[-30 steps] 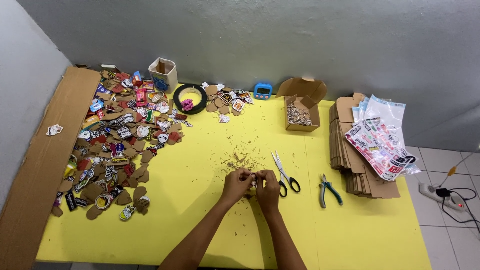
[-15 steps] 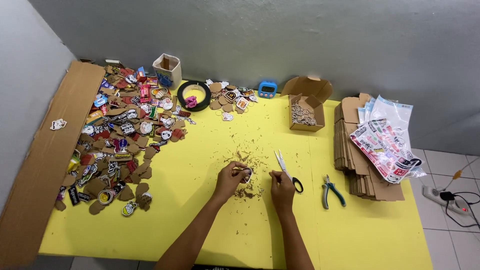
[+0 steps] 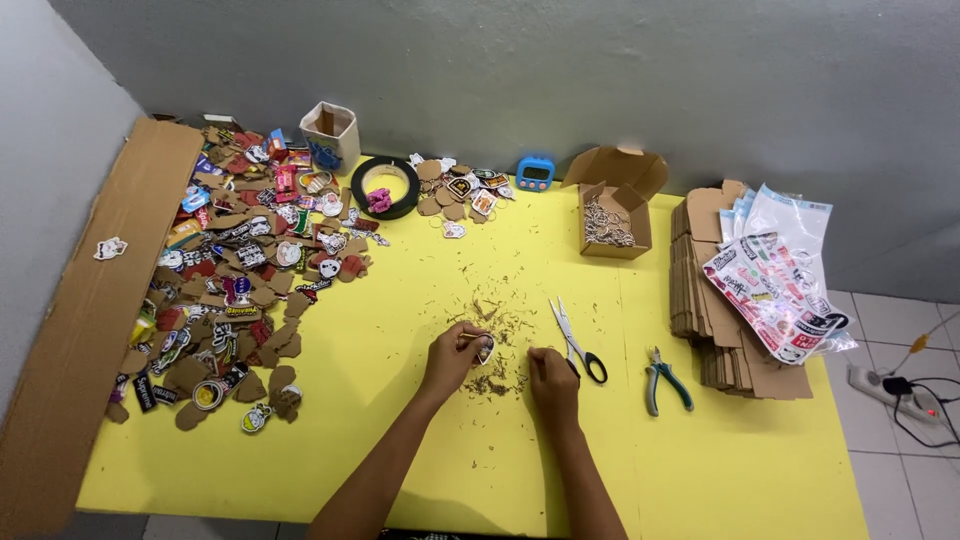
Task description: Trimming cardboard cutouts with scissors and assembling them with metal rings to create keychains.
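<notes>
Head view, looking down on a yellow table (image 3: pixel 400 440) set against a grey wall.

Hands: apart, both low near the table's front edge, approx. mid-width. The left hand (image 3: pixel 452 358) is closed on a small printed cut-out piece (image 3: pixel 484 349), pinched at the fingertips; a thin stick-like item also seems to lie in that grip, but it is too small to tell. The right hand (image 3: pixel 551 376) rests curled on the table just right of the left, fingertips down among the brown scraps (image 3: pixel 492 382); whether it pinches anything cannot be told.

Tools: scissors (image 3: pixel 577 341) w/ black handles lie just beside the right hand, blades pointing toward the back edge. Pliers (image 3: pixel 662 378) w/ teal grips lie farther right, well clear of both hands.

Left side: a wide heap of cardboard-backed sticker pieces (image 3: pixel 235 270) runs from the back-left corner down toward the front-left corner, next to a long cardboard sheet (image 3: pixel 95 320) along the left edge.

Back edge: small open carton (image 3: pixel 330 128), black tape roll (image 3: pixel 386 187), blue timer (image 3: pixel 536 173), open box of metal rings (image 3: pixel 612 215).

Right edge: stack of flat cardboard (image 3: pixel 720 300) topped by bagged sticker sheets (image 3: pixel 780 285).
</notes>
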